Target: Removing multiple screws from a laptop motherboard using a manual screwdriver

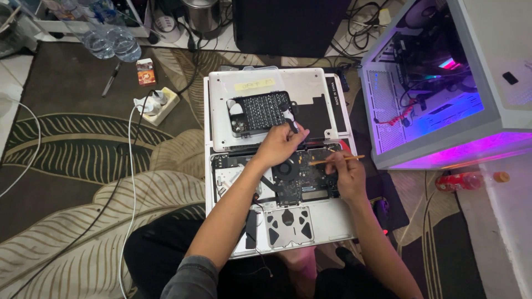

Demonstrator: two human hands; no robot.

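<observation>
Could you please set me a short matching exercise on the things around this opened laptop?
Things:
1. left hand
2. right hand
3. red bottle
4. power strip

Places or states:
A. lying on the floor below the lit computer case
B. holding a thin wooden stick
C. on the patterned rug, left of the laptop
D. holding a dark tool

Pairs: 1-D, 2-B, 3-A, 4-C
</observation>
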